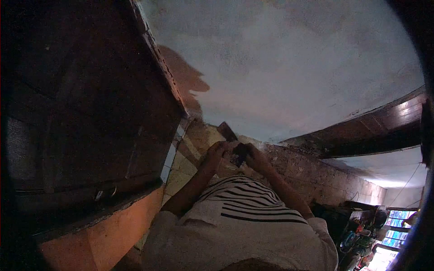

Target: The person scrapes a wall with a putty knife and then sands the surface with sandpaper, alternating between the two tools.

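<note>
Both hands are close together in front of the striped shirt, in dim light. My left hand [216,156] is closed at the edge of a pale, smeared object [229,156], whose kind I cannot make out. My right hand [254,158] is closed around a dark tool part beside it. A flat dark blade [226,131] sticks up above the hands; its link to the dark part is hard to see. Beyond the blade rises a wall [280,67] with a pale coating and a brown bare patch [181,74] at its left.
On the left stands a large dark wooden door or panel [90,104] above an orange wall strip [108,228]. A dark wooden frame [379,128] crosses the right side. Cluttered items [359,237] lie near a bright window [395,226] at the lower right.
</note>
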`<state>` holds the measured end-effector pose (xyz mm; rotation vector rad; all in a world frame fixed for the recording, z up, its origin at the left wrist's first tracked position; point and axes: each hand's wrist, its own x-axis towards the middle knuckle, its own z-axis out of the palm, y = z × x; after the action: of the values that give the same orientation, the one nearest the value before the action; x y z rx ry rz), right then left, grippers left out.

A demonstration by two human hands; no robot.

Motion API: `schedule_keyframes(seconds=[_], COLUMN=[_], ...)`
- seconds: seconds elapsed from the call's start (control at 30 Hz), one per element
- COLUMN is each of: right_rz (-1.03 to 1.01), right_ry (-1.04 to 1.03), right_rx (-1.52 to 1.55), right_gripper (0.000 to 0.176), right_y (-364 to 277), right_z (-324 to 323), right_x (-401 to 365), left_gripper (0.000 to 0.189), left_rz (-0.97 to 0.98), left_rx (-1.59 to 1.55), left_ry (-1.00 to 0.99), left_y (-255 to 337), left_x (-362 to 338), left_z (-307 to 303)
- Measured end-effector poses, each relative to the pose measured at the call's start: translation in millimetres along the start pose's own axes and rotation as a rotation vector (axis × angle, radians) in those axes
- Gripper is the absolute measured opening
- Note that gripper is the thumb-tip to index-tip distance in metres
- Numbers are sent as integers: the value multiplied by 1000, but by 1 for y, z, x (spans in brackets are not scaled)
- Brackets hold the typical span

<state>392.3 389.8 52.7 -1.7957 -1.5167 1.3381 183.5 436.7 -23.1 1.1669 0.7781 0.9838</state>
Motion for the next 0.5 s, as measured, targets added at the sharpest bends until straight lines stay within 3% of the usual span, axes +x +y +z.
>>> schedule_keyframes(seconds=[0.03,0.07,0.1,0.13,0.2,0.3,0.37,0.5], right_rz=[-147,-142,-61,20,-40,-19,-19,44], right_ry=[115,111,118,124,200,284,276,255], right_rx=[70,68,14,-40,-108,-156,-137,-116], right_gripper=[31,31,32,33,34,33,33,33], right_y=[8,16,20,9,-1,12,17,20], right_z=[2,-1,-8,-14,-25,-35,-29,-7], right_x=[5,10,18,25,30,51,58,67], left_gripper=[33,33,33,33,33,33,30,24], left_rz=[-278,-556,-560,-533,-510,-490,-165,-5], left_rx=[-80,-159,-163,-146,-130,-133,526,733], left_ry=[127,254,256,218,180,291,189,94], left_y=[12,25,36,48,49,28,20,50], left_x=[6,10,8,6,6,12,19,51], left_z=[-1,-1,-3,-7,-16,-37,-53,-61])
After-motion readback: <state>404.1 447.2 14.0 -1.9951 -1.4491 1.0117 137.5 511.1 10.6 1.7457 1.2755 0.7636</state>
